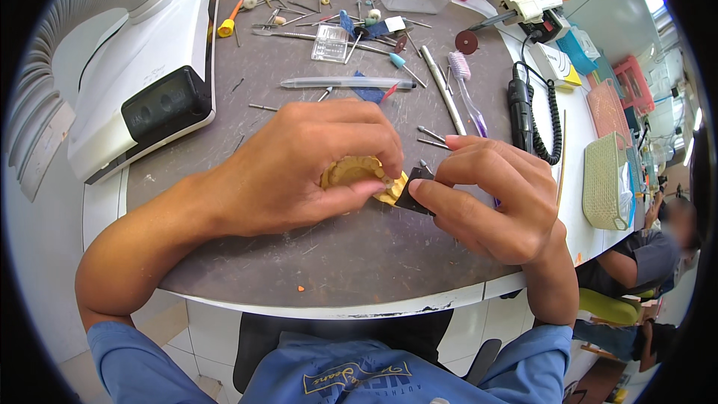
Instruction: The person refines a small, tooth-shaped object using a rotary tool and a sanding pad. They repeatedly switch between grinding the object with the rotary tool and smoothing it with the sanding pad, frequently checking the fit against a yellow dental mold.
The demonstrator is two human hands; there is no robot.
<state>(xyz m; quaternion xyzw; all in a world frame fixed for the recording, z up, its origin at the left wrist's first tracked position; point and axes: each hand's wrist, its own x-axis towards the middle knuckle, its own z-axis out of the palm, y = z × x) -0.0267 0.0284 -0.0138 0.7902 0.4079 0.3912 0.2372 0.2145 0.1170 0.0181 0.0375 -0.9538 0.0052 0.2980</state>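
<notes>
My left hand (307, 151) is closed around a yellow dental cast (338, 173), with a curved row of teeth showing between thumb and fingers. A second yellow part (392, 191) shows at the thumb tip; whether it belongs to the same cast I cannot tell. In my right hand (499, 198), thumb and fingers pinch a small flat black piece (413, 193), its edge against or very near the yellow part. The fingers hide some of both things. Just beyond my hands lie a clear pen-like tube (348, 83), a toothbrush (470, 93) and a thin light rod (443, 90).
A white suction box (168, 52) with a ribbed hose (52, 67) stands left. Small burs and polishing tips lie scattered at the back, near a clear little box (330, 43). On the right are a black corded handpiece (520, 108) and a woven basket (604, 183). Other people sit farther right.
</notes>
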